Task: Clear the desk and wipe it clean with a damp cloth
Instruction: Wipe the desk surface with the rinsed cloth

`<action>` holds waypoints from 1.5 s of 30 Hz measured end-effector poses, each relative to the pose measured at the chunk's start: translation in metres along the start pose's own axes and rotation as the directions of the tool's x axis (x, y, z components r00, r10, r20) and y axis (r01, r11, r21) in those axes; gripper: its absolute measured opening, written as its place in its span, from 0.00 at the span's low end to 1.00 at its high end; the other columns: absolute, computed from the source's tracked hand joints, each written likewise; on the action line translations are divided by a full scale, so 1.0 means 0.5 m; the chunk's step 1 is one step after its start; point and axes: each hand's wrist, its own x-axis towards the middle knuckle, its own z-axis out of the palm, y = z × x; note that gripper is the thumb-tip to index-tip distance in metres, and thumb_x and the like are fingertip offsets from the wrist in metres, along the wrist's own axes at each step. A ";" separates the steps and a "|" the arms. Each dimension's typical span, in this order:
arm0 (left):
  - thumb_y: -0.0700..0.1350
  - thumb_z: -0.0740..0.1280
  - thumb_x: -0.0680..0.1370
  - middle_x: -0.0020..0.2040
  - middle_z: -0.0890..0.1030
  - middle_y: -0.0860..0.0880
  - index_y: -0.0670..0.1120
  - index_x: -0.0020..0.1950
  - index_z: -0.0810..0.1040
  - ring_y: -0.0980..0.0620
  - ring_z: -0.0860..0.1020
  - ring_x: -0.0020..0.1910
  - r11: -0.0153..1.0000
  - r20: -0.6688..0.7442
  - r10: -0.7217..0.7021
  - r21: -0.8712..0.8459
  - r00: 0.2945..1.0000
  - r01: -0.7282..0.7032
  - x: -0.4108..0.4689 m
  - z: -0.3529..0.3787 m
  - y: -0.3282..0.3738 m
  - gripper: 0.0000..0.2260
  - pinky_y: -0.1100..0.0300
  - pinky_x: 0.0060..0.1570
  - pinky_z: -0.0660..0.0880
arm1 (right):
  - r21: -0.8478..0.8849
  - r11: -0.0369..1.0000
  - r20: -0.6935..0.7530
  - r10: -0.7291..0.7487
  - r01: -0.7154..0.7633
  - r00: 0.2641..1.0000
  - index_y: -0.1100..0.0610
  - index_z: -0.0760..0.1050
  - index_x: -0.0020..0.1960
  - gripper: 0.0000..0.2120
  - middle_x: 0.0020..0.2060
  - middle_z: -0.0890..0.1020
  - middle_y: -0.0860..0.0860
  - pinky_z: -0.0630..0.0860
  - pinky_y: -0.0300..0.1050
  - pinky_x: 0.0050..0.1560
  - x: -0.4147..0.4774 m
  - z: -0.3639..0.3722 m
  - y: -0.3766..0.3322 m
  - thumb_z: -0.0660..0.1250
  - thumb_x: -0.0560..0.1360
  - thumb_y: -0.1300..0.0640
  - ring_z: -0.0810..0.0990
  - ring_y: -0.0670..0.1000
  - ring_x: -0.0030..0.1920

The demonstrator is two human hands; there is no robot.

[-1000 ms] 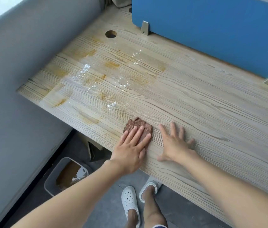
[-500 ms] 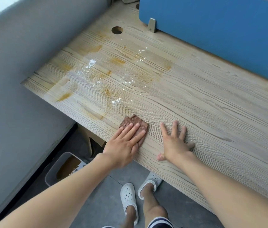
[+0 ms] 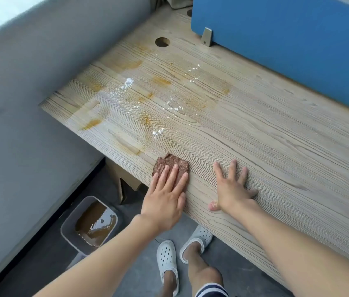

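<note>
A small brown cloth lies flat on the wooden desk close to its front edge. My left hand presses on the cloth with straight fingers and covers its near half. My right hand lies flat on the bare wood just right of the cloth, fingers spread. Beyond the cloth the desk's left part carries orange-brown stains and white powdery specks.
A blue divider panel on metal brackets stands along the desk's far side, by a round cable hole. A grey wall runs on the left. On the floor below sits a grey bin with brown liquid, beside my white clogs.
My left hand has slid the cloth a little left along the desk's front edge. My right hand has stayed flat in place. The camera has shifted slightly.
</note>
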 end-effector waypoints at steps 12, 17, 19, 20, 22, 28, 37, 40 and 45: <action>0.54 0.45 0.81 0.82 0.45 0.47 0.49 0.82 0.51 0.47 0.43 0.81 0.995 -0.167 -0.066 -0.080 0.984 0.053 0.028 -0.038 -0.017 0.29 0.49 0.79 0.43 | 0.060 0.997 0.003 -0.039 0.039 0.999 0.47 0.34 0.80 0.61 0.78 0.33 0.58 0.53 0.79 0.69 0.010 -0.035 -0.069 0.77 0.67 0.36 0.34 0.67 0.78; 0.56 0.40 0.85 0.80 0.35 0.51 0.50 0.81 0.37 0.52 0.33 0.78 0.995 -0.135 -0.094 -0.022 0.986 0.092 0.038 -0.009 -0.037 0.27 0.56 0.76 0.33 | 0.060 0.996 0.000 -0.066 0.066 0.998 0.42 0.31 0.79 0.57 0.75 0.28 0.63 0.53 0.82 0.66 0.025 -0.027 -0.111 0.73 0.72 0.39 0.32 0.73 0.75; 0.57 0.38 0.82 0.80 0.35 0.53 0.52 0.81 0.36 0.54 0.32 0.78 0.996 -0.114 -0.088 -0.033 0.990 0.085 0.043 -0.021 -0.064 0.28 0.56 0.76 0.34 | 0.064 0.996 0.004 -0.059 0.059 0.998 0.41 0.30 0.79 0.56 0.75 0.27 0.63 0.53 0.83 0.66 0.025 -0.023 -0.110 0.74 0.72 0.40 0.31 0.73 0.75; 0.57 0.36 0.80 0.80 0.35 0.53 0.53 0.81 0.36 0.54 0.32 0.78 0.994 -0.106 -0.101 -0.041 0.989 0.097 0.049 -0.024 -0.072 0.29 0.55 0.77 0.34 | 0.057 0.997 0.000 -0.057 0.057 0.998 0.41 0.30 0.79 0.56 0.75 0.27 0.63 0.53 0.83 0.66 0.025 -0.023 -0.109 0.74 0.72 0.41 0.31 0.73 0.75; 0.58 0.34 0.77 0.80 0.34 0.52 0.53 0.81 0.36 0.53 0.31 0.77 0.993 -0.086 -0.116 -0.050 0.990 0.112 0.051 -0.029 -0.068 0.31 0.53 0.77 0.34 | 0.050 0.997 -0.001 -0.054 0.054 0.999 0.41 0.30 0.79 0.56 0.75 0.27 0.63 0.52 0.83 0.66 0.025 -0.024 -0.111 0.74 0.73 0.41 0.31 0.73 0.75; 0.59 0.31 0.77 0.79 0.33 0.53 0.58 0.79 0.34 0.53 0.30 0.77 1.000 -0.036 -0.009 -0.024 0.999 0.009 0.061 -0.048 -0.110 0.29 0.52 0.77 0.34 | 0.047 0.998 0.007 -0.045 0.045 0.999 0.42 0.29 0.78 0.57 0.75 0.27 0.64 0.53 0.82 0.67 0.023 -0.028 -0.115 0.73 0.73 0.42 0.31 0.74 0.75; 0.60 0.31 0.76 0.79 0.33 0.53 0.60 0.79 0.35 0.52 0.29 0.77 1.000 -0.011 0.015 0.003 1.000 -0.015 0.066 -0.051 -0.111 0.29 0.52 0.76 0.31 | 0.011 0.999 0.000 -0.033 0.033 0.999 0.41 0.37 0.79 0.57 0.76 0.34 0.65 0.59 0.79 0.67 0.031 -0.038 -0.122 0.77 0.68 0.40 0.37 0.74 0.76; 0.61 0.29 0.74 0.80 0.34 0.54 0.61 0.79 0.36 0.53 0.30 0.77 0.997 -0.029 -0.058 -0.043 0.998 0.057 0.103 -0.066 -0.125 0.31 0.53 0.76 0.31 | -0.013 0.994 -0.034 -0.107 0.107 0.994 0.42 0.46 0.78 0.52 0.78 0.40 0.61 0.58 0.79 0.67 0.060 -0.079 -0.098 0.77 0.67 0.38 0.40 0.71 0.77; 0.62 0.30 0.75 0.78 0.29 0.51 0.66 0.77 0.34 0.48 0.27 0.76 0.999 -0.008 -0.050 0.019 0.999 0.050 0.119 -0.070 -0.111 0.29 0.48 0.75 0.30 | 0.043 0.999 -0.011 -0.021 0.022 1.000 0.39 0.30 0.78 0.61 0.76 0.28 0.57 0.57 0.83 0.65 0.104 -0.113 -0.065 0.77 0.67 0.37 0.33 0.72 0.76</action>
